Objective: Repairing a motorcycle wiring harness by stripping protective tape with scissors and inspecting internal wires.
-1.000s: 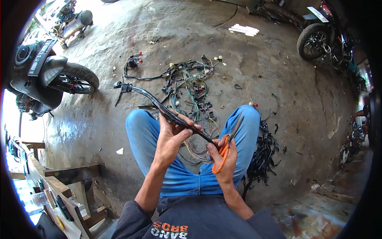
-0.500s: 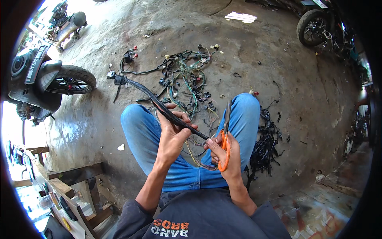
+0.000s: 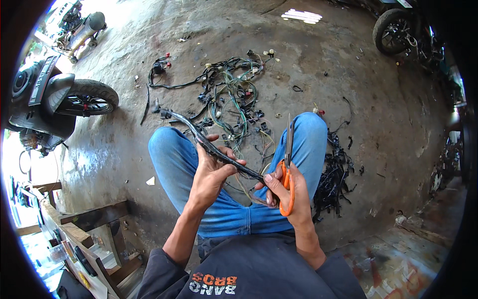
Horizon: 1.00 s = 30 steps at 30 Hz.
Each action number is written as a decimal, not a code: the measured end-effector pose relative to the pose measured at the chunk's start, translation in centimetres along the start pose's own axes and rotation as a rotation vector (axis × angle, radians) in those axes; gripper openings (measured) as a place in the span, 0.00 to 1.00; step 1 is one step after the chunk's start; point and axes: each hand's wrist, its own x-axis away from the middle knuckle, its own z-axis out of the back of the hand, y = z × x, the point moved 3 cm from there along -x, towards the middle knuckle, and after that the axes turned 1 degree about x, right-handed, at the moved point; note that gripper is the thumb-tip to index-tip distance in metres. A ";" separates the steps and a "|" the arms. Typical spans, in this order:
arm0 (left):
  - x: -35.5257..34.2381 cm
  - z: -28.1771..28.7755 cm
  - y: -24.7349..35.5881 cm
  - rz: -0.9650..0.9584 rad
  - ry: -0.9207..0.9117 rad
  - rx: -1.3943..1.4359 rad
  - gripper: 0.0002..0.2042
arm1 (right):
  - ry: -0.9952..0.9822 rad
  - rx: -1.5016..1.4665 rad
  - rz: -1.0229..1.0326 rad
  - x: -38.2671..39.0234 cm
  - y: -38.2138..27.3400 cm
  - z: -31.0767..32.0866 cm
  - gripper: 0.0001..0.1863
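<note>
A black, tape-wrapped wiring harness [image 3: 191, 127] runs slantwise between my knees, its connector end pointing up and left. My left hand [image 3: 211, 174] is closed around its middle, thumb lying along the near side. At the lower right end, my right hand [image 3: 294, 197] pinches the harness between thumb and fingers. That same hand also holds scissors [image 3: 287, 184] with orange handles, the blades pointing away from me and apparently together. Loose thin wires hang below the harness near my right fingers; where they join is partly hidden.
Beyond my knees, a tangle of wires and connectors [image 3: 234, 94] lies on the concrete floor. A heap of black tape scraps [image 3: 333, 174] sits beside my right knee. Motorcycle wheels stand at left [image 3: 92, 97] and far right [image 3: 393, 31]. A wooden frame [image 3: 97, 214] is at lower left.
The connector end of the harness has swung down and to the right, nearer the floor tangle. Both hands keep their grip; the right hand and scissors have shifted slightly right.
</note>
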 end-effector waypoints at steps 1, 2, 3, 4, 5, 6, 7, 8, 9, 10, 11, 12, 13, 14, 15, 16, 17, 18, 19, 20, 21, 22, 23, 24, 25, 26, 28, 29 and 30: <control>0.1 0.1 0.1 0.011 0.010 0.049 0.39 | -0.027 -0.011 0.020 0.1 -0.1 0.0 0.12; 0.1 0.1 0.2 0.007 0.017 0.048 0.39 | -0.063 0.017 0.041 0.3 -0.3 0.1 0.12; 0.1 0.2 0.3 0.028 0.032 0.094 0.39 | -0.088 0.050 0.065 0.3 -0.4 0.1 0.12; 0.0 0.2 0.3 0.047 0.053 0.144 0.39 | -0.094 0.046 0.064 0.4 -0.4 0.3 0.12; 0.0 0.2 0.3 0.049 0.056 0.136 0.38 | -0.100 0.081 0.064 0.5 -0.5 0.4 0.13; 0.0 0.1 0.3 0.050 0.053 0.136 0.38 | -0.097 0.117 0.060 0.4 -0.5 0.5 0.13; -0.1 0.0 0.3 0.057 0.058 0.115 0.39 | -0.105 0.120 0.063 0.3 -0.6 0.7 0.13; -0.1 -0.1 0.2 0.070 0.063 0.091 0.39 | -0.113 0.105 0.066 0.2 -0.7 0.8 0.13; -0.1 -0.2 0.1 0.064 0.063 0.094 0.39 | -0.104 0.085 0.052 0.0 -0.7 1.0 0.13; 0.0 -0.3 0.1 0.060 0.054 0.101 0.37 | -0.121 0.090 0.067 -0.1 -0.9 1.0 0.13; 0.0 -0.3 0.0 0.049 0.041 0.112 0.36 | -0.130 0.061 0.063 -0.3 -0.9 1.0 0.14; 0.0 -0.4 0.0 0.056 0.046 0.107 0.36 | -0.123 0.031 0.042 -0.4 -1.0 1.0 0.14; -0.1 -0.5 -0.2 0.076 0.019 0.168 0.34 | -0.140 0.033 0.058 -0.5 -1.1 0.9 0.14; -0.1 -0.7 -0.4 0.095 -0.011 0.235 0.32 | -0.130 0.030 0.061 -0.6 -1.1 0.8 0.14; -0.2 -0.9 -0.5 0.098 -0.007 0.229 0.32 | -0.109 0.018 0.061 -0.6 -1.1 0.7 0.14; -0.3 -1.2 -0.8 0.131 -0.038 0.270 0.29 | -0.122 0.025 0.065 -0.7 -1.0 0.4 0.14; -0.4 -1.5 -1.0 0.163 -0.068 0.312 0.27 | -0.115 -0.001 0.061 -0.8 -0.9 0.2 0.15; -0.4 -1.7 -1.0 0.160 -0.066 0.310 0.27 | -0.098 -0.030 0.039 -0.9 -0.8 0.1 0.15; -0.4 -1.9 -1.0 0.125 -0.101 0.283 0.25 | -0.111 -0.027 0.058 -1.0 -0.9 0.0 0.15; -0.3 -2.2 -1.0 0.094 -0.136 0.258 0.23 | -0.095 -0.017 0.086 -1.2 -1.1 0.1 0.15; -0.2 -2.3 -1.0 0.093 -0.170 0.217 0.21 | -0.062 -0.014 0.100 -1.2 -1.2 0.2 0.15; -0.2 -2.4 -1.0 0.097 -0.172 0.217 0.21 | -0.071 -0.009 0.112 -1.3 -1.3 0.3 0.15; -0.3 -2.3 -1.1 0.107 -0.178 0.188 0.21 | -0.063 0.000 0.120 -1.5 -1.4 0.4 0.15; -0.3 -2.2 -1.1 0.114 -0.186 0.168 0.21 | -0.045 0.000 0.119 -1.5 -1.5 0.4 0.15; -0.3 -2.0 -1.1 0.118 -0.187 0.154 0.21 | -0.054 0.004 0.131 -1.6 -1.5 0.5 0.15; -0.4 -1.8 -1.2 0.121 -0.173 0.116 0.20 | -0.058 -0.006 0.102 -1.6 -1.4 0.5 0.15; -0.6 -1.4 -1.5 0.124 -0.160 0.080 0.20 | -0.061 -0.013 0.072 -1.7 -1.1 0.5 0.14; -0.8 -1.2 -1.6 0.104 -0.140 0.057 0.20 | -0.063 -0.022 0.034 -1.8 -0.7 0.5 0.15; -0.9 -1.0 -1.7 0.096 -0.112 0.026 0.19 | -0.075 -0.060 0.006 -1.9 -0.4 0.5 0.15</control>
